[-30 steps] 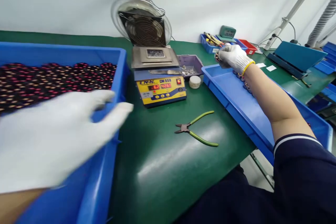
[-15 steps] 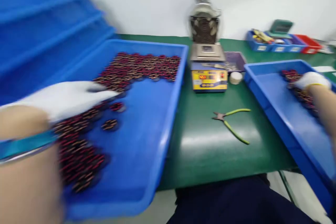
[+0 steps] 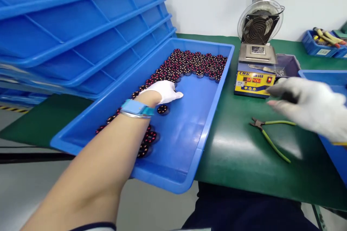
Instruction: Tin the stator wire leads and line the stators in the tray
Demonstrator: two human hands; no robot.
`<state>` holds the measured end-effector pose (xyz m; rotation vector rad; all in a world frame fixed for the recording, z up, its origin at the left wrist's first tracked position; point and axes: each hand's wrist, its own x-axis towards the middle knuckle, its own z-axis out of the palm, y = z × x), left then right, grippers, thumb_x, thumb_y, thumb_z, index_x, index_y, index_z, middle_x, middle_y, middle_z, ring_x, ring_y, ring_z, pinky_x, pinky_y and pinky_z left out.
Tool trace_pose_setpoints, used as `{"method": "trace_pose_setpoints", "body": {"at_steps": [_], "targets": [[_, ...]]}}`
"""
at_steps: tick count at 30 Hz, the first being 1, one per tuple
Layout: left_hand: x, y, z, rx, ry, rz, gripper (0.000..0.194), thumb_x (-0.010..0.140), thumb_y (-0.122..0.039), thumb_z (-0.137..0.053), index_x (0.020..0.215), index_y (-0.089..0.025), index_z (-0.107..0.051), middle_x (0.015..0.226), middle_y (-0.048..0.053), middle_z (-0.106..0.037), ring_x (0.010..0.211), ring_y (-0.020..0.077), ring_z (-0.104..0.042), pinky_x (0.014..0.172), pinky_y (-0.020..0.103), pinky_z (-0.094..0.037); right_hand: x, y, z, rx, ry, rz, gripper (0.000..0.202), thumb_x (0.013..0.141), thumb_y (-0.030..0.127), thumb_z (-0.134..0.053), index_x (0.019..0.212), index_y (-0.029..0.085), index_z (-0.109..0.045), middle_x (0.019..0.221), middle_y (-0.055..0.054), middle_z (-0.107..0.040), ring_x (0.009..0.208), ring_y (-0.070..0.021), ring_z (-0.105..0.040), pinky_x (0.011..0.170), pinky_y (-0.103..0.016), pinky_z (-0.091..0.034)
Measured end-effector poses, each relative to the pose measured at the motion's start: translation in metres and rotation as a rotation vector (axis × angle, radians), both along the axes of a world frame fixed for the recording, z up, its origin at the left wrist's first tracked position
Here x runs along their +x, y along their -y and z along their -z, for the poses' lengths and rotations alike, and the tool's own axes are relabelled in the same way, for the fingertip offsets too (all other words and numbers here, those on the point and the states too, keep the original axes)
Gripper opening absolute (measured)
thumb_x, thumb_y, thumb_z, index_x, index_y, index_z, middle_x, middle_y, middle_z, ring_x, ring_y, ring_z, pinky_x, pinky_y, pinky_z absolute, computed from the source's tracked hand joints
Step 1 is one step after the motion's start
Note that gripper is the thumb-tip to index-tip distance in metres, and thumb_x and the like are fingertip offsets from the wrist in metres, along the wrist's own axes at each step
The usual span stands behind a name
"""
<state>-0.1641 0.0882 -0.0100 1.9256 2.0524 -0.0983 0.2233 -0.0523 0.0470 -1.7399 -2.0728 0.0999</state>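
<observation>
My left hand (image 3: 165, 92), in a white glove, is over the small round black wound cores (image 3: 187, 61), which look like motor stators, in the blue tray (image 3: 211, 115). Its fingers curl down with the thumb sticking out to the right; whatever is under them is hidden. A single core (image 3: 163, 109) lies just below that hand. My right hand (image 3: 311, 104), also gloved and blurred by motion, is above the table's right side. A dark part (image 3: 290, 96), too smeared to identify, shows between its thumb and fingers.
A yellow-fronted solder pot (image 3: 255, 81) with a lit display stands beneath a fan and hose. Green-handled cutters (image 3: 271, 137) lie open on the green table. Stacked blue trays (image 3: 81, 25) lean at left. A second blue tray (image 3: 325, 75) is at right.
The view has swung left. My left hand has moved farther right in the tray and curled. My right hand has come out of the right tray toward the middle, with a dark part.
</observation>
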Motion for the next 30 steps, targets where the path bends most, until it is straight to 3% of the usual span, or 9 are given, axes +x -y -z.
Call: {"method": "trace_pose_setpoints", "body": {"at_steps": [4, 7, 10, 13, 19, 22, 26, 28, 30], "targets": [[0.030, 0.025, -0.019, 0.012, 0.568, 0.083, 0.047, 0.073, -0.053, -0.058, 0.101, -0.014, -0.063, 0.091, 0.009, -0.071, 0.077, 0.0195, -0.068, 0.075, 0.030, -0.056, -0.065, 0.014, 0.016, -0.038, 0.027, -0.310, 0.040, 0.083, 0.035, -0.062, 0.123, 0.032, -0.061, 0.110, 0.001, -0.067, 0.081, -0.0196, -0.066, 0.055, -0.028, -0.045], [0.074, 0.058, -0.034, 0.030, 0.890, 0.210, 0.045, 0.068, -0.044, -0.067, 0.104, -0.017, -0.062, 0.081, 0.003, -0.068, 0.071, 0.0164, -0.065, 0.071, 0.029, -0.054, -0.079, 0.008, 0.026, 0.048, -0.033, -0.427, 0.061, 0.083, 0.028, -0.061, 0.142, 0.027, -0.043, 0.135, -0.006, -0.053, 0.097, -0.0204, -0.064, 0.069, -0.030, -0.052], [0.116, 0.086, -0.039, 0.007, 0.861, 0.334, 0.034, 0.064, -0.040, -0.070, 0.090, -0.019, -0.061, 0.078, 0.001, -0.067, 0.073, 0.0175, -0.064, 0.068, 0.028, -0.053, -0.071, -0.001, 0.029, 0.135, 0.043, -0.517, 0.065, 0.084, 0.021, -0.058, 0.146, 0.021, -0.037, 0.143, -0.012, -0.044, 0.111, -0.0252, -0.057, 0.081, -0.036, -0.052], [0.139, 0.100, -0.035, -0.038, 0.823, 0.384, 0.033, 0.064, -0.037, -0.071, 0.088, -0.019, -0.058, 0.080, 0.000, -0.066, 0.073, 0.0174, -0.064, 0.066, 0.027, -0.053, -0.063, -0.004, 0.026, 0.116, 0.202, -0.561, 0.044, 0.092, 0.020, -0.047, 0.136, 0.019, -0.050, 0.138, -0.012, -0.050, 0.107, -0.0267, -0.058, 0.082, -0.039, -0.051], [0.141, 0.104, -0.029, -0.218, 0.988, 0.199, 0.068, 0.057, -0.032, -0.075, 0.119, -0.014, -0.053, 0.077, 0.001, -0.066, 0.071, 0.0177, -0.065, 0.070, 0.033, -0.056, -0.048, -0.005, 0.011, -0.082, 0.261, -0.422, 0.020, 0.092, 0.026, -0.051, 0.095, 0.017, -0.068, 0.110, -0.010, -0.066, 0.093, -0.0244, -0.064, 0.075, -0.035, -0.049], [0.141, 0.104, -0.031, -0.210, 0.964, 0.193, 0.064, 0.057, -0.033, -0.074, 0.115, -0.015, -0.056, 0.077, 0.000, -0.066, 0.071, 0.0180, -0.066, 0.070, 0.032, -0.057, -0.042, -0.008, 0.010, -0.065, 0.075, -0.428, 0.023, 0.085, 0.026, -0.061, 0.106, 0.019, -0.067, 0.118, -0.007, -0.063, 0.098, -0.0231, -0.064, 0.077, -0.033, -0.050], [0.144, 0.106, -0.033, -0.170, 0.861, 0.287, 0.046, 0.063, -0.040, -0.073, 0.101, -0.017, -0.063, 0.081, 0.002, -0.069, 0.077, 0.0218, -0.068, 0.069, 0.033, -0.058, -0.046, -0.008, 0.019, -0.086, -0.112, -0.668, 0.050, 0.084, 0.015, -0.057, 0.133, 0.022, -0.054, 0.134, -0.004, -0.055, 0.114, -0.0200, -0.058, 0.089, -0.030, -0.049], [0.144, 0.110, -0.032, -0.152, 0.858, 0.323, 0.057, 0.065, -0.044, -0.073, 0.114, -0.017, -0.062, 0.095, 0.006, -0.072, 0.087, 0.0251, -0.070, 0.075, 0.035, -0.060, -0.050, -0.007, 0.023, -0.131, -0.124, -0.671, 0.044, 0.086, 0.013, -0.054, 0.128, 0.024, -0.059, 0.127, -0.003, -0.061, 0.111, -0.0184, -0.060, 0.089, -0.028, -0.049], [0.144, 0.117, -0.029, -0.026, 0.828, 0.373, 0.081, 0.062, -0.047, -0.076, 0.133, -0.017, -0.051, 0.122, 0.011, -0.066, 0.107, 0.0291, -0.066, 0.089, 0.039, -0.058, -0.054, -0.006, 0.025, -0.169, -0.152, -0.523, 0.040, 0.085, 0.015, -0.057, 0.123, 0.025, -0.064, 0.116, -0.002, -0.066, 0.104, -0.0183, -0.063, 0.084, -0.027, -0.049]]}}
